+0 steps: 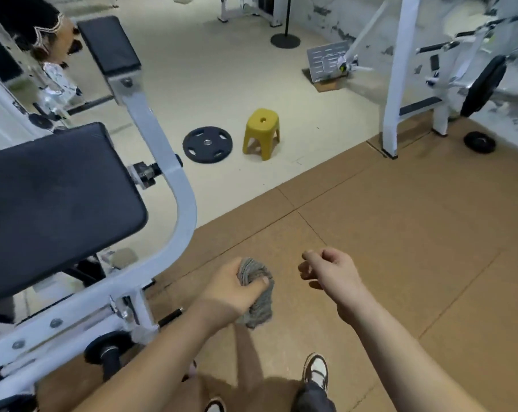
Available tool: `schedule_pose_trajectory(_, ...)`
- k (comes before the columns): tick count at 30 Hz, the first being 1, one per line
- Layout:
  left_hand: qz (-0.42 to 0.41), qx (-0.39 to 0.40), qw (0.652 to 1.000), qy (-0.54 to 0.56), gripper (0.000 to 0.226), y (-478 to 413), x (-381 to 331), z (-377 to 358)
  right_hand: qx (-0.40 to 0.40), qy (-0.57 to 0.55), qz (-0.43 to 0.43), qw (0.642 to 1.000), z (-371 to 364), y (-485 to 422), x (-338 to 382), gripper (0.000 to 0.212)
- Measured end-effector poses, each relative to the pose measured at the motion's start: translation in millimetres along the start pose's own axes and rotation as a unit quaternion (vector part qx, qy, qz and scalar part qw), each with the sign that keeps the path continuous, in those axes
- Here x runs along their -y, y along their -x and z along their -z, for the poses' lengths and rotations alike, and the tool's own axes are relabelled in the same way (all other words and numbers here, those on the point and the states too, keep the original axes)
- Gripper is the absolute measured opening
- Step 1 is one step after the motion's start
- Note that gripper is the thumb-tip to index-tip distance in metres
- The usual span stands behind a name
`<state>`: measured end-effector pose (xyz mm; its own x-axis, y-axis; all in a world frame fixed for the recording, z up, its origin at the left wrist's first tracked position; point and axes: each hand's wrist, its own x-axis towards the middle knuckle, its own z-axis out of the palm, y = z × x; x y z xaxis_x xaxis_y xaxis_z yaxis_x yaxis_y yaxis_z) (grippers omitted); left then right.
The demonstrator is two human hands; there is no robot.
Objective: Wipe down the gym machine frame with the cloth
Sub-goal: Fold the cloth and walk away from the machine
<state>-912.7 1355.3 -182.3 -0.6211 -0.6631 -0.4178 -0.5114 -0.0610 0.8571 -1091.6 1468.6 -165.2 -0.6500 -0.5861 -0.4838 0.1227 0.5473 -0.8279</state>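
Left hand (229, 292) grips bunched grey knitted cloth (260, 307), thumb pressed across its front, fingers wrapped round behind, loose end of cloth hanging below the fist

Right hand (329, 275) just to the right of the cloth, apart from it, fingers loosely curled, holding nothing

Both hands held in the air over brown square-tiled floor mat (415, 233); cloth touches no machine part

White painted steel tube frame of gym machine (186, 209) near the left hand, to its left and above it, curved bar running up and down past that hand; cloth and frame apart

Black padded vinyl seat (53, 200) mounted on the frame, further left of the left hand; a second smaller black pad (109, 44) at top of the bar

Below the hands, a black-and-white sneaker (315, 371) on the mat

Far beyond the hands: small yellow plastic stool (262, 130) on pale floor, flat black round weight plate (207, 144) just beside it on its left

Further beyond the right hand, tall white upright post (396, 84) of another machine, small black disc (479, 141) on the floor near it
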Motion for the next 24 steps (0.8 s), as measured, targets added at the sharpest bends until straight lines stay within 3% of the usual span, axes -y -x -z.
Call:
schedule_pose_trajectory(4, 0.053, -0.067, 0.996, -0.014, 0.014, -55, -26, -13, 0.089, 0.059, -0.003, 0.994, 13, -75, 19, 0.022)
schedule_pose_trajectory(10, 0.099, -0.175, 0.977, 0.068, 0.014, -131, -72, -1, 0.189, 0.081, -0.023, 0.978, 11, -186, 80, 0.021)
schedule_pose_trajectory(16, 0.113, -0.284, 0.934, 0.183, 0.009, -245, -102, 51, 0.215, 0.087, -0.003, 0.973, -35, -328, 168, 0.018)
schedule_pose_trajectory(24, 0.128, -0.345, 0.913, 0.175, 0.004, -408, -143, 173, 0.242, 0.122, 0.042, 0.962, -138, -484, 316, 0.020)
